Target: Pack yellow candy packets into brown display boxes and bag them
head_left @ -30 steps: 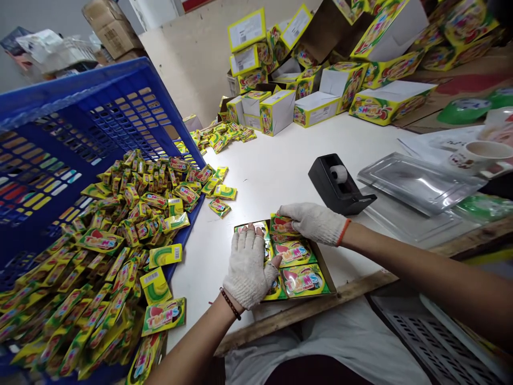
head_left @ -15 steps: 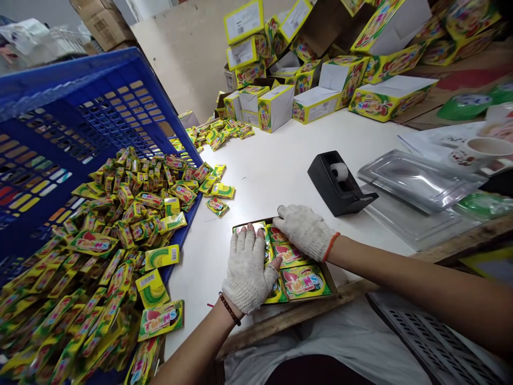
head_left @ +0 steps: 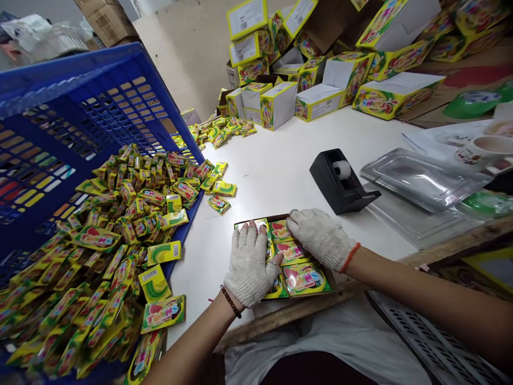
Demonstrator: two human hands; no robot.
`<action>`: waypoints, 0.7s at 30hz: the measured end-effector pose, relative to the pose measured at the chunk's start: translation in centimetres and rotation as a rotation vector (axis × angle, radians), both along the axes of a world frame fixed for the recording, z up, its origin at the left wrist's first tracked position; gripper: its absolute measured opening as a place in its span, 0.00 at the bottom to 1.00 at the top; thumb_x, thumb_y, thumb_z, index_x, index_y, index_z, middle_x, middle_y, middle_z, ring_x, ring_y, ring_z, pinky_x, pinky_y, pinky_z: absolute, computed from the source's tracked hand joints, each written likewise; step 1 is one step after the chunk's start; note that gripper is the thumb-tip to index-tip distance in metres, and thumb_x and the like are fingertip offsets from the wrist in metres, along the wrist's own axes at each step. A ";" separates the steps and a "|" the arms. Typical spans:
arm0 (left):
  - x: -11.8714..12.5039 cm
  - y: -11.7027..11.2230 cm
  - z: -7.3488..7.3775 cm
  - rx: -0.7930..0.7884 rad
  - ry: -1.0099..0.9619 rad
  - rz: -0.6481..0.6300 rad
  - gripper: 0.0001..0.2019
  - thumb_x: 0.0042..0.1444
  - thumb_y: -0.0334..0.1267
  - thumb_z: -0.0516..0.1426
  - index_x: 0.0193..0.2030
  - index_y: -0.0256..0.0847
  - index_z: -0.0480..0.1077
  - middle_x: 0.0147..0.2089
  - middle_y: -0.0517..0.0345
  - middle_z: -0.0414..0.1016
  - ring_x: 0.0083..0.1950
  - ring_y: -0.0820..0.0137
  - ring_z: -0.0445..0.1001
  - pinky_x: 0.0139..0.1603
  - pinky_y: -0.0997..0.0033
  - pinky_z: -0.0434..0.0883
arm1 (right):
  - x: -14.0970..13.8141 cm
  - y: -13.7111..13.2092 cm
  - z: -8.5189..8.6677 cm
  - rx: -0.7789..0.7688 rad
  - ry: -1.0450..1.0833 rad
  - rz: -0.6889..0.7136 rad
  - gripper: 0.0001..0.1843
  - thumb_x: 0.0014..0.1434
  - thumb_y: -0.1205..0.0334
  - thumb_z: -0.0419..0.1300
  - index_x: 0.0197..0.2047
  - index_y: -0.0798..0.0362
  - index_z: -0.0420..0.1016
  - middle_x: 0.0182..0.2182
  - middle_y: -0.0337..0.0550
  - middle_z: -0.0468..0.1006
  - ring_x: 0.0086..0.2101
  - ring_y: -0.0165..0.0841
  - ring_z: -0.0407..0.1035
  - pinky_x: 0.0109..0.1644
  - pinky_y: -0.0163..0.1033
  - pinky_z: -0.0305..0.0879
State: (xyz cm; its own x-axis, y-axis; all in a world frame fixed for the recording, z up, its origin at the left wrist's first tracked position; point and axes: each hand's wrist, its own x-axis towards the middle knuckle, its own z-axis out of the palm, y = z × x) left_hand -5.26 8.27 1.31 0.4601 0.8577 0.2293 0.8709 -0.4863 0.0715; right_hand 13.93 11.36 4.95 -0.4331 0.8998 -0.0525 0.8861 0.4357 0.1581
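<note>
A shallow brown tray (head_left: 331, 279) lies at the near edge of the white table (head_left: 288, 160), filled with yellow-green candy packets (head_left: 305, 279) in rows. My left hand (head_left: 250, 264), in a white knit glove, lies flat on the left rows with fingers spread. Over the right rows rests my right hand (head_left: 320, 237), also gloved, its fingers flat and reaching to the tray's far edge. Neither hand grips anything.
A tilted blue crate (head_left: 80, 107) at left spills several loose packets (head_left: 132, 214) onto the table. A black tape dispenser (head_left: 340, 182) stands behind the tray. Clear plastic lids (head_left: 420, 182) lie right. Yellow cartons (head_left: 276, 104) are stacked at the back.
My right hand slid back along the right rows toward me, then rests over them. My left hand stayed put on the left rows.
</note>
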 end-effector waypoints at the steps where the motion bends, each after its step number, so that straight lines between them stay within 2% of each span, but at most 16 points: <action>1: 0.0 0.0 0.0 0.004 0.009 0.003 0.31 0.62 0.51 0.54 0.67 0.33 0.62 0.68 0.32 0.63 0.71 0.45 0.60 0.70 0.37 0.57 | -0.2 0.0 0.1 -0.033 -0.026 0.006 0.14 0.64 0.72 0.51 0.47 0.60 0.77 0.42 0.59 0.78 0.41 0.44 0.73 0.42 0.45 0.63; 4: 0.2 -0.1 0.5 -0.003 0.038 0.014 0.31 0.62 0.52 0.54 0.65 0.31 0.64 0.67 0.32 0.65 0.69 0.44 0.62 0.69 0.37 0.59 | -1.1 0.3 0.2 -0.108 -0.091 0.035 0.14 0.64 0.72 0.52 0.47 0.61 0.78 0.42 0.60 0.78 0.42 0.45 0.75 0.41 0.45 0.64; 7: 0.9 0.1 1.6 -0.035 0.062 -0.019 0.26 0.63 0.50 0.55 0.61 0.34 0.68 0.65 0.36 0.68 0.67 0.44 0.64 0.68 0.36 0.58 | -1.5 0.6 0.9 -0.132 -0.117 0.069 0.14 0.64 0.72 0.52 0.47 0.62 0.78 0.43 0.61 0.78 0.44 0.47 0.76 0.42 0.46 0.66; 11: 2.6 1.2 3.1 -0.101 0.120 -0.179 0.19 0.63 0.46 0.56 0.56 0.38 0.72 0.62 0.41 0.72 0.67 0.48 0.65 0.70 0.33 0.54 | -0.8 1.6 3.4 -0.262 -0.132 0.071 0.16 0.65 0.69 0.53 0.51 0.59 0.77 0.46 0.59 0.79 0.45 0.48 0.77 0.41 0.46 0.67; 14: 4.1 2.4 3.6 -0.175 0.183 -0.327 0.18 0.63 0.46 0.55 0.54 0.39 0.73 0.59 0.44 0.74 0.64 0.50 0.66 0.70 0.35 0.55 | -0.5 2.7 5.0 -0.369 -0.110 0.072 0.17 0.64 0.67 0.55 0.54 0.57 0.75 0.47 0.58 0.79 0.46 0.46 0.77 0.43 0.45 0.67; 16: 4.7 3.0 3.5 -0.216 0.209 -0.385 0.21 0.63 0.49 0.54 0.57 0.38 0.72 0.59 0.43 0.74 0.62 0.52 0.68 0.69 0.38 0.57 | -0.6 3.3 5.2 -0.443 -0.093 0.090 0.18 0.62 0.66 0.58 0.56 0.56 0.74 0.47 0.57 0.80 0.46 0.44 0.77 0.44 0.43 0.67; 19: 5.1 3.4 3.1 -0.253 0.220 -0.404 0.24 0.62 0.51 0.54 0.59 0.39 0.71 0.57 0.44 0.76 0.58 0.53 0.72 0.68 0.41 0.56 | -1.0 3.7 4.5 -0.527 -0.090 0.096 0.26 0.58 0.67 0.63 0.60 0.56 0.70 0.47 0.56 0.81 0.47 0.44 0.77 0.43 0.42 0.66; 21: 5.0 3.4 2.8 -0.252 0.209 -0.399 0.24 0.62 0.51 0.54 0.59 0.40 0.72 0.57 0.46 0.77 0.57 0.54 0.72 0.68 0.42 0.55 | -1.1 3.6 4.1 -0.526 -0.085 0.087 0.25 0.59 0.66 0.62 0.60 0.56 0.70 0.48 0.57 0.81 0.47 0.45 0.77 0.44 0.43 0.66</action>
State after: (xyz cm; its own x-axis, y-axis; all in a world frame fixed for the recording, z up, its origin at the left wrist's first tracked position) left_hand -0.23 11.66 4.12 0.7766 0.6229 -0.0936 0.6294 -0.7736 0.0733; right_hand 12.85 14.98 9.08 -0.4797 0.7032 -0.5247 0.8367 0.5467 -0.0323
